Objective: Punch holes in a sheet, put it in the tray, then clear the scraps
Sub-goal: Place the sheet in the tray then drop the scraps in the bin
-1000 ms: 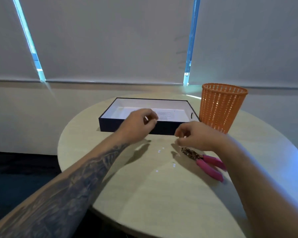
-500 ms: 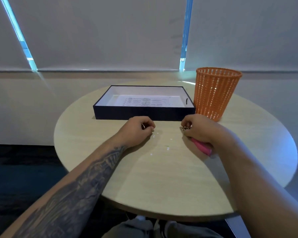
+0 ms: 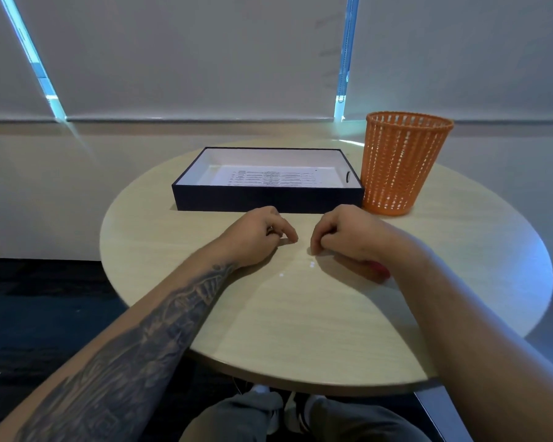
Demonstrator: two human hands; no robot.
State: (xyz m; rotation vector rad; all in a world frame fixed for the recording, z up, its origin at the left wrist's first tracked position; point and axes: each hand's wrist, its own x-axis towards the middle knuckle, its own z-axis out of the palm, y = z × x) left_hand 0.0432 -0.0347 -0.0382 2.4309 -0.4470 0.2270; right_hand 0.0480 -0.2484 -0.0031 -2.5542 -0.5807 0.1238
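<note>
My left hand [image 3: 262, 234] and my right hand [image 3: 342, 234] rest side by side on the round table [image 3: 300, 330], just in front of the tray. Both have curled fingers, and their fingertips pinch tiny white paper scraps against the tabletop. Two or three more loose scraps [image 3: 312, 264] lie on the wood between the hands. The pink-handled hole punch [image 3: 379, 270] lies under my right wrist, with only a bit of its handle showing. The printed sheet [image 3: 268, 177] lies flat inside the dark blue tray [image 3: 268, 199].
An orange mesh basket [image 3: 403, 161] stands upright right of the tray, touching its right corner. The table's near edge is close to my knees. A wall with drawn blinds is behind the table.
The view has tilted down and pulled back. Both hands came down to the tabletop and drew closer together. My right hand slid left from the punch head, now covering most of the punch.
</note>
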